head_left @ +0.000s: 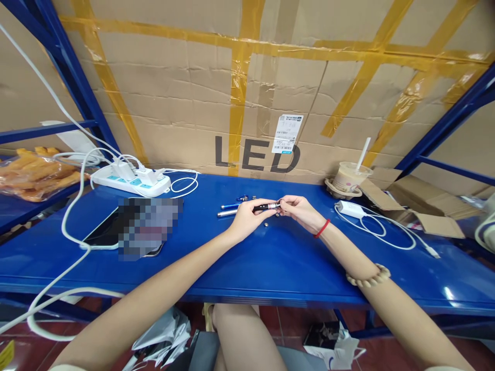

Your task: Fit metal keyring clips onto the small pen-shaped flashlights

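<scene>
Both my hands meet over the middle of the blue table (270, 268). My left hand (247, 219) is closed round a slim dark pen-shaped device (266, 207), held level. My right hand (299, 212) pinches the silver end of that same device with its fingertips. A second, blue pen-shaped device (228, 207) and a silvery one (223, 213) lie on the table just left of my left hand. Small metal parts (244, 198) sit behind them, and a tiny round piece (265, 224) lies under the hands.
A white power strip (131, 180) with plugs and trailing cables sits at the back left, with a tablet (104, 232) in front of it. A drink cup with a straw (350, 178), a white charger (350, 208) and open cardboard boxes (417, 206) stand right. Cardboard wall behind.
</scene>
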Tool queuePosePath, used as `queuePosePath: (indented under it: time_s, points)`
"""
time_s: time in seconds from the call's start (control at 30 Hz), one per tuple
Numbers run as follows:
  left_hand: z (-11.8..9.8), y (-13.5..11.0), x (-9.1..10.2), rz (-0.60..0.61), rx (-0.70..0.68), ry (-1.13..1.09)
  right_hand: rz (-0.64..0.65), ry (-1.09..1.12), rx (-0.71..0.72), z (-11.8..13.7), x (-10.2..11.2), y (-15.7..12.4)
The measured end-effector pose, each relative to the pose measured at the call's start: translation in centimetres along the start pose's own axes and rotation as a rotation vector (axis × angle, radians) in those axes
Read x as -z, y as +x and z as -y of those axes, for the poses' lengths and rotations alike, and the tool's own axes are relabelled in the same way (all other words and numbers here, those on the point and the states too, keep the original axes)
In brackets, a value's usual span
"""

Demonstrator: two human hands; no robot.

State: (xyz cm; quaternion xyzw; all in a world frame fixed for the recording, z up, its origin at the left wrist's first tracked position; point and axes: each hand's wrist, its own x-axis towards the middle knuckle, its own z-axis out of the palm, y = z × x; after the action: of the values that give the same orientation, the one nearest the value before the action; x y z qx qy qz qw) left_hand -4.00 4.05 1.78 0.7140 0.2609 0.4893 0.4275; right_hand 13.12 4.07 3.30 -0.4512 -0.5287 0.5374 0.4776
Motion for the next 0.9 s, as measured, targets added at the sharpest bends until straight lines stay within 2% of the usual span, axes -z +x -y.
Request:
queuePosePath:
  time_s: [0.17, 0.23, 0.37, 0.5, 0.57, 0.67, 0.8, 0.9]
  points:
    - [-0.3, -0.2, -0.1, -0.082, 0.027, -0.077, 0.077, -0.004, -0.005, -0.4, -0.6, -0.1]
    - [-0.4, -0.2, -0.1, -0.107, 0.051, -0.106, 0.050, -0.018, 0.020, -0.6, -0.8, -0.1]
    - [-0.3, 0.0, -0.2, -0.163, 0.063, -0.115, -0.101, -0.133, 0.245, -0.4, -1.0, -0.2]
    - [-0.3, 0.0, -0.2, -0.134, 0.069, -0.098, -0.079, -0.255, 0.413, 0.3, -0.8, -0.4]
    - [-0.4, 0.0, -0.1, -0.093, 0.071, -0.088, -0.027, -0.291, 0.405, 0.6, -0.4, -0.5]
    - [-0.6, -0.1, 0.0, -0.022, 0.059, -0.041, 0.027, -0.319, 0.317, 0.8, 0.1, -0.5]
    - [-0.7, -0.1, 0.0, 0.045, 0.013, 0.017, -0.008, -0.300, 0.187, 0.8, 0.4, -0.3]
    - [-0.5, -0.2, -0.1, 0.043, -0.018, 0.042, -0.020, -0.270, 0.136, 0.7, 0.3, -0.3]
